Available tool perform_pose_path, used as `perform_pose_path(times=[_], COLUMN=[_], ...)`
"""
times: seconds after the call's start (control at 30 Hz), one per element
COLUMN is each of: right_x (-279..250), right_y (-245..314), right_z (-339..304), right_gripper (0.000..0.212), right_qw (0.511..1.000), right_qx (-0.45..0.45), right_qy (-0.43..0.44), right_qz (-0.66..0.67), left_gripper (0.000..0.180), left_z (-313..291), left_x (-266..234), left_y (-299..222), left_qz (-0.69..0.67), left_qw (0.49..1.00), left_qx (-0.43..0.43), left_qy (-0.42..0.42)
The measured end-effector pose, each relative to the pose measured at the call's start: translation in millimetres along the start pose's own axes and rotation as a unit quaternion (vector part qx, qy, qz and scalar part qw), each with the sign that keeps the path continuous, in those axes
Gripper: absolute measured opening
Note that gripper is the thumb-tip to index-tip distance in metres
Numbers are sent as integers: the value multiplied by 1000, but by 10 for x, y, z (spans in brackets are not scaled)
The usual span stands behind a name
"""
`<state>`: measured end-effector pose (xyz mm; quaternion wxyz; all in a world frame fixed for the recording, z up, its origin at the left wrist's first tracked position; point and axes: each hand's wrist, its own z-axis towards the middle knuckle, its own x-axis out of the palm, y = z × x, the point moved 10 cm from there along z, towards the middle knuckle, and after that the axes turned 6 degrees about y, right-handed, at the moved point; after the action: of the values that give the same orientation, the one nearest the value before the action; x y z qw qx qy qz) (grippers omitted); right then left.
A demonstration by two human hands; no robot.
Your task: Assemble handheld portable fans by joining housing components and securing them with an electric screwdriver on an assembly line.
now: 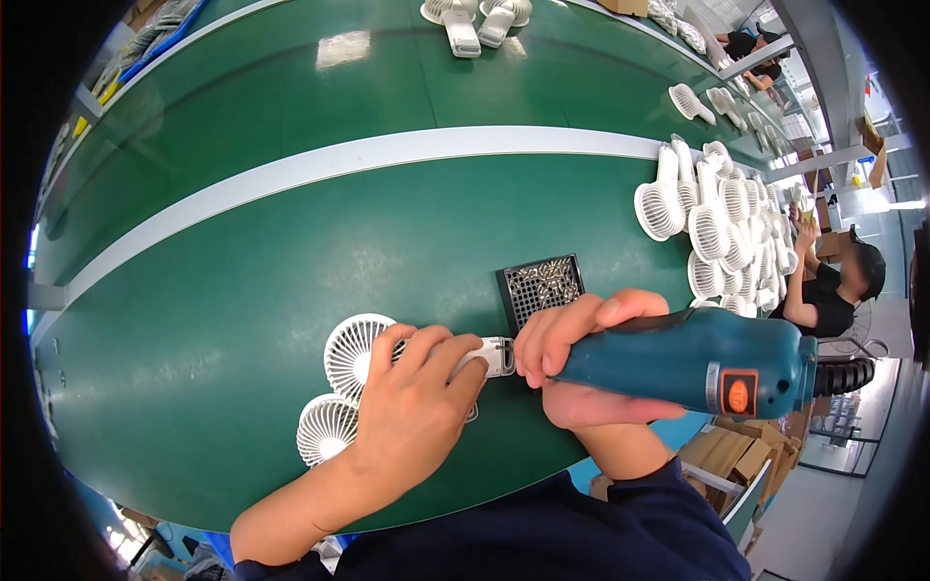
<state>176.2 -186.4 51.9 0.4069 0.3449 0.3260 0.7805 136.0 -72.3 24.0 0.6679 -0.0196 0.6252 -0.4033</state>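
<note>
My left hand is closed over the handle of a white handheld fan, which lies on the green work table with its round grille to the left. A second white fan lies just nearer to me, its handle mostly hidden under that hand. My right hand is wrapped round a teal electric screwdriver, held level with its cord end to the right. Its front end points at the end of the fan handle; my fingers hide the tip, so contact cannot be told. Beyond them sits a black tray of small screws.
Many white fans are piled at the table's right end. A pale raised rail crosses behind; more fans lie beyond it. A co-worker in a black cap is at the right. Cardboard boxes stand low at the right.
</note>
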Motion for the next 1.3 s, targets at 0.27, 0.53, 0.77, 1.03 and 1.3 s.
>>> perform_pose_path(times=[0.27,0.53,0.77,1.03,1.3], right_x=[-380,-586,-302,29,121], right_y=[175,-159,196,182,191], right_z=[219,206,216,129,46], right_gripper=[84,87,81,78,84], right_qw=[996,993,994,992,989], right_qx=[-72,-8,-34,14,7], right_qy=[-55,-114,-68,-28,23], right_qz=[10,-40,81,119,146], left_gripper=[17,15,27,15,18], left_z=[-2,-2,4,-18,-21], left_x=[25,20,-42,-87,-67], left_y=[-16,-28,41,40,44], left_qz=[6,15,-34,-77,-109], left_qw=[1000,1000,998,994,991], left_qx=[5,14,-16,-8,2], left_qy=[4,-6,-56,-73,-75])
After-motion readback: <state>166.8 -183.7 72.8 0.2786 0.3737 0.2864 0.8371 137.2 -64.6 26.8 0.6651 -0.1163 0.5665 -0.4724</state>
